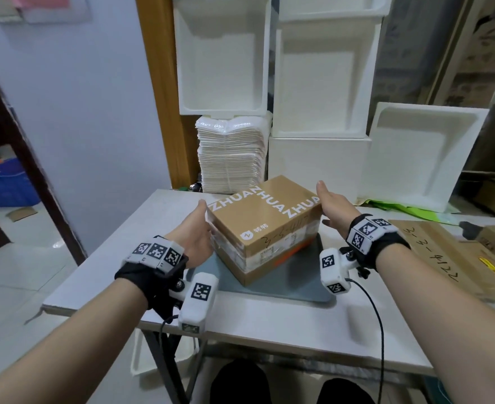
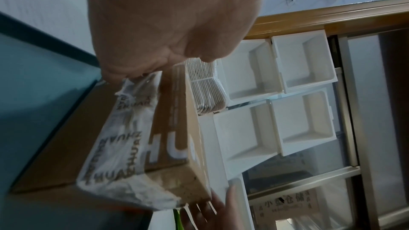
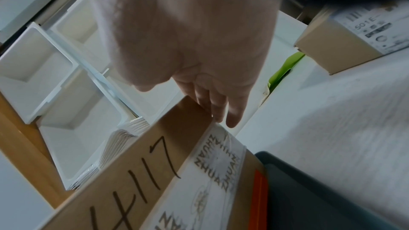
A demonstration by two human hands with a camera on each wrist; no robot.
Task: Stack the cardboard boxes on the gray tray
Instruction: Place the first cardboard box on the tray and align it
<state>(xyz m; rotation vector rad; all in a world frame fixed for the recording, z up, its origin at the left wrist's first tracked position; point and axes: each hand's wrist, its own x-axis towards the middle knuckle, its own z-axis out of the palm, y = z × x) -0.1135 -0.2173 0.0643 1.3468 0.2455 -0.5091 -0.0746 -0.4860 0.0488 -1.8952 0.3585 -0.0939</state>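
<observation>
A brown cardboard box (image 1: 263, 205) printed ZHUAN sits on top of a second, taped box (image 1: 272, 262) with an orange stripe. Both rest on the gray tray (image 1: 298, 284) on the white table (image 1: 269, 322). My left hand (image 1: 196, 237) lies flat against the stack's left side, fingers straight. My right hand (image 1: 330, 202) touches the top box's far right corner with straight fingers. The left wrist view shows the left hand (image 2: 166, 24) at the taped box edge (image 2: 168, 128), with the lower box (image 2: 66, 146) beneath. The right wrist view shows the fingers (image 3: 212, 104) on the box corner (image 3: 132, 172).
Flattened cardboard with handwriting (image 1: 456, 255) lies on the table to the right, and a small labelled box (image 3: 345, 45) stands beyond it. White foam boxes (image 1: 322, 83) and a stack of white bags (image 1: 231, 153) stand behind the table. A green sheet (image 1: 409, 212) lies at the back right.
</observation>
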